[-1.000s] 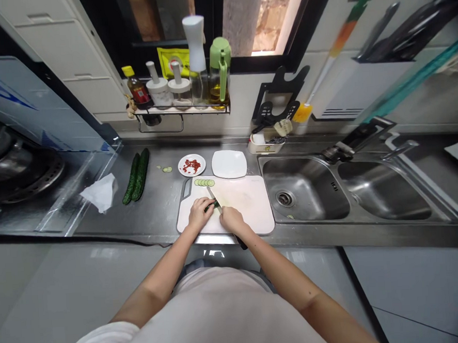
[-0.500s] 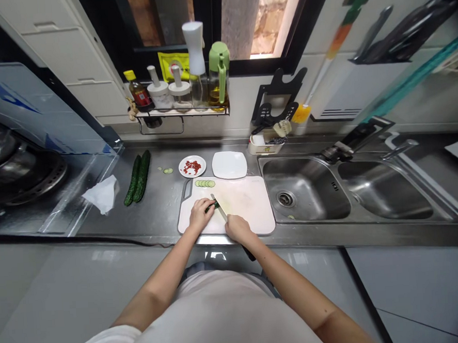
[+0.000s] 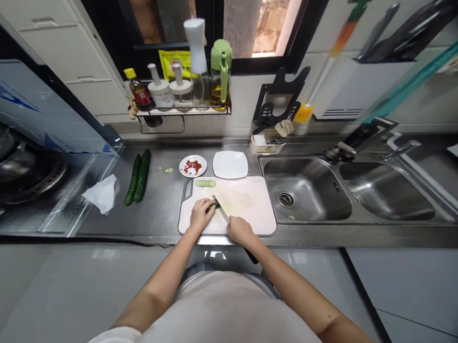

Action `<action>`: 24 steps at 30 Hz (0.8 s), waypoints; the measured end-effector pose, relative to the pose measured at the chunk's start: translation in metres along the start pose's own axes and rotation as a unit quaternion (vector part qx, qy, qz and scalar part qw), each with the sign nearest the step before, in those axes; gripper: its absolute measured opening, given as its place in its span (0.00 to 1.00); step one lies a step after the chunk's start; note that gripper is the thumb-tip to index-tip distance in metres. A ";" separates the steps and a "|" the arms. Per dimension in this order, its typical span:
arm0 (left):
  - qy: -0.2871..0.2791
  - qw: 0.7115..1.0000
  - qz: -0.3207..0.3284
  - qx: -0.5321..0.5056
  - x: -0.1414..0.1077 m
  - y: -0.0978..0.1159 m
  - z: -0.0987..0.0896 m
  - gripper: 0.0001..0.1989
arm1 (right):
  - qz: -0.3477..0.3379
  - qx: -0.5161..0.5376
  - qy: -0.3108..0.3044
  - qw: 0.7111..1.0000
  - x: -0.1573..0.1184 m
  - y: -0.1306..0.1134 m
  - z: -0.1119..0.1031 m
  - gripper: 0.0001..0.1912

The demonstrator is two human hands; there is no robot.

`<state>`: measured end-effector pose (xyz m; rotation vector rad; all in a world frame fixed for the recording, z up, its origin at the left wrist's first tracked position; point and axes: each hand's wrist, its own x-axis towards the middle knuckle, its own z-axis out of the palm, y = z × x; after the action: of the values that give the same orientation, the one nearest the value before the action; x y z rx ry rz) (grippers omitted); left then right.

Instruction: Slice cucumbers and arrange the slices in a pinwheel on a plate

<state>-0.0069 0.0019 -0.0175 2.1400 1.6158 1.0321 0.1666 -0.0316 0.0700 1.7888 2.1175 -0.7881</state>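
Observation:
On the white cutting board (image 3: 250, 211), my left hand (image 3: 201, 213) is closed on a dark green cucumber piece (image 3: 217, 205), most of it hidden under the fingers. My right hand (image 3: 239, 230) grips a knife (image 3: 221, 208), its blade slanting up and left against the cucumber's right end. Several thin cucumber slices (image 3: 205, 184) lie in an overlapping row near the board's upper left corner. Behind the board sit a round white plate (image 3: 203, 170) with chopped red bits and an empty square white plate (image 3: 230, 164).
Two whole cucumbers (image 3: 141, 179) and a crumpled white cloth or paper (image 3: 103, 194) lie on the counter at left. A double steel sink (image 3: 311, 187) adjoins the board's right side. Above the back edge hangs a rack (image 3: 186, 112) of bottles and jars.
The view has shifted very slightly. My hands, the knife and the cucumber piece hold nearly the same places on the board.

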 end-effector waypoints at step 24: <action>-0.012 1.000 -0.004 -0.001 0.000 0.001 -0.001 0.10 | 0.004 0.015 0.009 1.000 -0.004 0.004 0.004 0.18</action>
<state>-0.0073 0.0011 -0.0162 2.1345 1.6097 1.0012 0.1706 -0.0366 0.0673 1.8242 2.1204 -0.8092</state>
